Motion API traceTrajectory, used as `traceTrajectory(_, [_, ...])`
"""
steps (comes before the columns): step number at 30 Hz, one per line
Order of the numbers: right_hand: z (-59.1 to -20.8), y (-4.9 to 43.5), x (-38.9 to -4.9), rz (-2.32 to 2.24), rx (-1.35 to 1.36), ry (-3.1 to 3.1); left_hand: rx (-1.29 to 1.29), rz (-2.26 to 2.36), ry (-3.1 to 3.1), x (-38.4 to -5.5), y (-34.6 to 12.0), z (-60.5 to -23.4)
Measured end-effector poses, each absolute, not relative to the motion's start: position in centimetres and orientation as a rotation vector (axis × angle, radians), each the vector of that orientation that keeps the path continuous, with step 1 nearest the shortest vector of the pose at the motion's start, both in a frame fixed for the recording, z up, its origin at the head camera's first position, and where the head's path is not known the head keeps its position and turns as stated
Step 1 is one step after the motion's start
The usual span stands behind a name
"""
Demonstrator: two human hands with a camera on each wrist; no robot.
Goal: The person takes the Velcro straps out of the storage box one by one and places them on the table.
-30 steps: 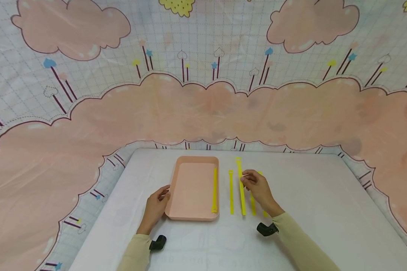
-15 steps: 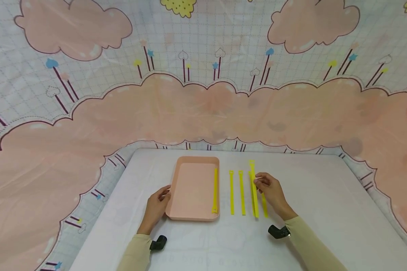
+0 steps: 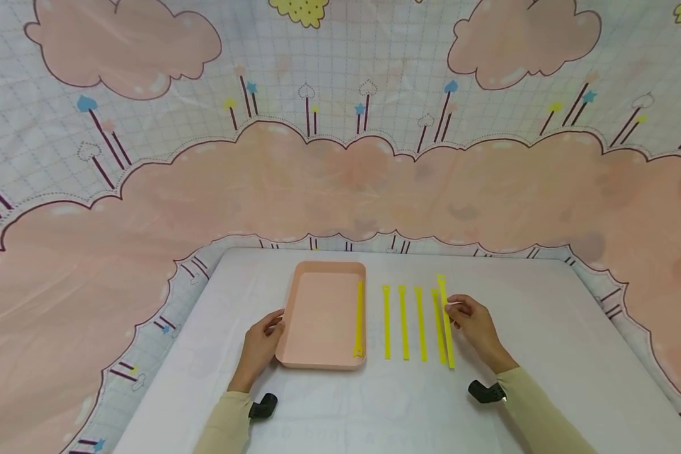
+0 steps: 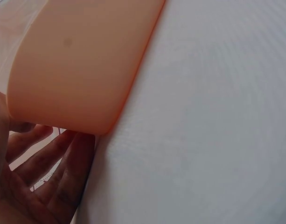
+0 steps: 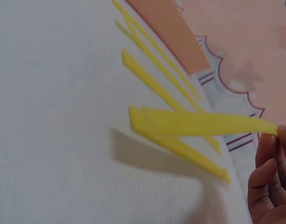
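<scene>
In the head view my left hand (image 3: 261, 350) holds the left edge of a peach tray (image 3: 318, 315). The left wrist view has the fingers (image 4: 68, 172) reaching behind the tray wall (image 4: 73, 70). One yellow cable tie strap (image 3: 359, 318) lies along the tray's right side. To the right of the tray, several matching straps (image 3: 403, 325) lie in a row on the table. My right hand (image 3: 479, 331) pinches another yellow cable tie strap (image 5: 203, 122) by thumb and fingers, raised a little over the row's rightmost strap (image 5: 180, 147).
The white table (image 3: 556, 328) reaches out to the right of the row. A patterned cloth (image 3: 340, 183) with clouds hangs behind the table and down its sides. Black wrist cameras (image 3: 486, 392) sit at both sleeves.
My right hand has carried the held cable tie strap rightward, passing over the row to its right end. The left hand and the tray stay in place.
</scene>
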State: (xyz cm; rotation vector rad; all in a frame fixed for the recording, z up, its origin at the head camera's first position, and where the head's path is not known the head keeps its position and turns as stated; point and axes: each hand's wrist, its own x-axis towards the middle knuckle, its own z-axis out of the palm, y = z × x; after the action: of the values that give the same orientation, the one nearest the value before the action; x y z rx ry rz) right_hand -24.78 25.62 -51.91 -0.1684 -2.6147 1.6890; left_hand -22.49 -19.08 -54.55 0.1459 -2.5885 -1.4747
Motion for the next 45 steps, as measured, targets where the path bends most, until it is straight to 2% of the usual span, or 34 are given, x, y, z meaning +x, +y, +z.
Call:
traceTrajectory(15, [-52.2, 28.2, -25.8, 1.626, -0.162, -2.679, 0.139, -1.471, -2.58, -22.3, -18.9, -54.1])
traceTrajectory(45, [-53.6, 28.9, -26.7, 1.479, -0.219, -2.796, 0.163, -1.469, -2.599, -22.4, -19.0, -54.1])
